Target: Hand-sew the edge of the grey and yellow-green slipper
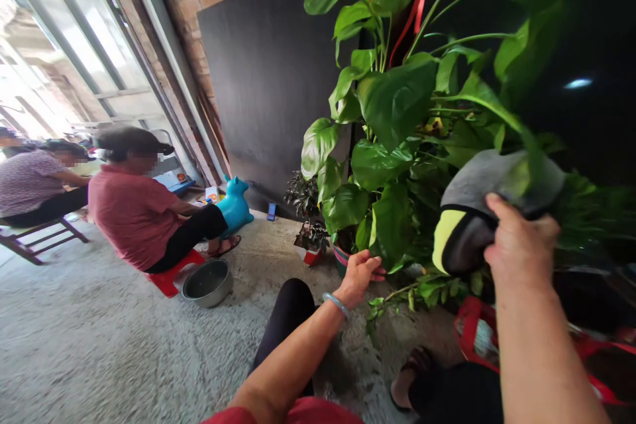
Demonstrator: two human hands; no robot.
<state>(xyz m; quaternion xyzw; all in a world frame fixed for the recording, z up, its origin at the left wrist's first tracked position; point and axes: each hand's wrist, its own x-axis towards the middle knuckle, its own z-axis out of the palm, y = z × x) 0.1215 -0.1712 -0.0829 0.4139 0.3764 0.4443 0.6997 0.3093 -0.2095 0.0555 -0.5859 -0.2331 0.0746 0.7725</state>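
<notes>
My right hand (521, 245) is closed on a soft grey cap (489, 175) with a yellow and black part, held up against the foliage on the right. A leaf overlaps the cap's upper right. Low at the front of a large potted plant (397, 103), my left hand (360, 276) has its fingers pinched at the lower edge of a broad green leaf (391, 228). A pale bangle (336, 305) circles that wrist. The plant's pot (342, 260) is mostly hidden behind leaves and my left hand.
A small dark-leaved plant (309, 238) stands left of the big one. A red bag (477, 331) lies by my foot. To the left, a person in a red shirt (132, 218) sits near a grey basin (207, 283) and a blue animal figure (236, 205). A black board (268, 79) leans behind.
</notes>
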